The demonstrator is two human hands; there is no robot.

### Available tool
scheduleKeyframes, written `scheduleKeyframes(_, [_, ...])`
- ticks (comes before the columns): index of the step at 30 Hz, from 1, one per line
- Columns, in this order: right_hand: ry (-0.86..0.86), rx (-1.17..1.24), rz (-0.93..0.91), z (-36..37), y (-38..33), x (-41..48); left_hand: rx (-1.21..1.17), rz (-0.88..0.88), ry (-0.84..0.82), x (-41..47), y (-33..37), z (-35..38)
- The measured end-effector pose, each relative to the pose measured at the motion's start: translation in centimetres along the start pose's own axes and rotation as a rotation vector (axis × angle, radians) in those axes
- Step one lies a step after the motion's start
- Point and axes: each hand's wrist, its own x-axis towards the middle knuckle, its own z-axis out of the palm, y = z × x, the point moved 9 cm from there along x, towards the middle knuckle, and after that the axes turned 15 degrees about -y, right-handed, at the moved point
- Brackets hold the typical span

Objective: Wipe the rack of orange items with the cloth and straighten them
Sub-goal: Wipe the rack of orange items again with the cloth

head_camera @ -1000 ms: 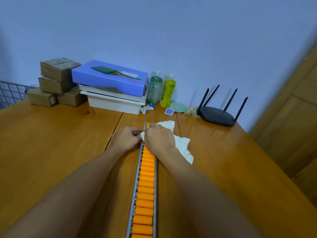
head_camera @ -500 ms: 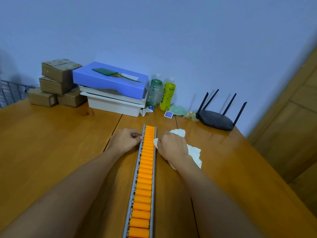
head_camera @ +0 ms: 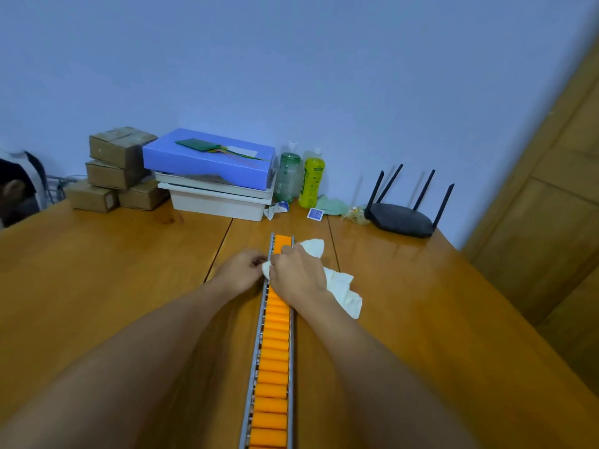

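White cloth (head_camera: 337, 281) under R hand (head_camera: 298, 277), fingers curled onto it, wiping rack (head_camera: 291, 335) mid-frame; L hand (head_camera: 241, 270) pinches its rail. Next, prob.: drag cloth toward bottom edge.

1. Worktop (head_camera: 97, 270): wooden, with a long grey rack (head_camera: 259, 351) running down its middle, filled with a row of orange items (head_camera: 274, 367).
2. Right hand (head_camera: 296, 273): lay across the rack's far part and gripped a white cloth (head_camera: 340, 283) that trailed to the right.
3. Left hand (head_camera: 240, 268): fingers were curled on the rack's left rail, just beside the right hand.
4. Far edge: blue box (head_camera: 207, 160), two bottles (head_camera: 311, 183) and black router (head_camera: 402, 218) stood here.
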Motion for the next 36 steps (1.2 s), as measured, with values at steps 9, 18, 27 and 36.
scheduleKeyframes(9, [-0.056,-0.004,0.039,0.4,1.9,-1.7,0.045,0.04,-0.022,-3.5,0.7,0.7])
scheduleKeyframes(18, [-0.13,-0.046,0.087,-1.1,3.1,-4.7,0.044,0.02,-0.025,-6.4,1.5,2.0])
scheduleKeyframes(27, [-0.031,-0.042,0.055,-3.1,-1.6,-4.9,0.036,-0.02,0.034,-9.0,1.9,2.4])
scheduleKeyframes(36, [-0.104,-0.022,0.069,-0.5,-2.3,-6.5,0.116,-0.023,0.054,-10.3,1.8,2.8])
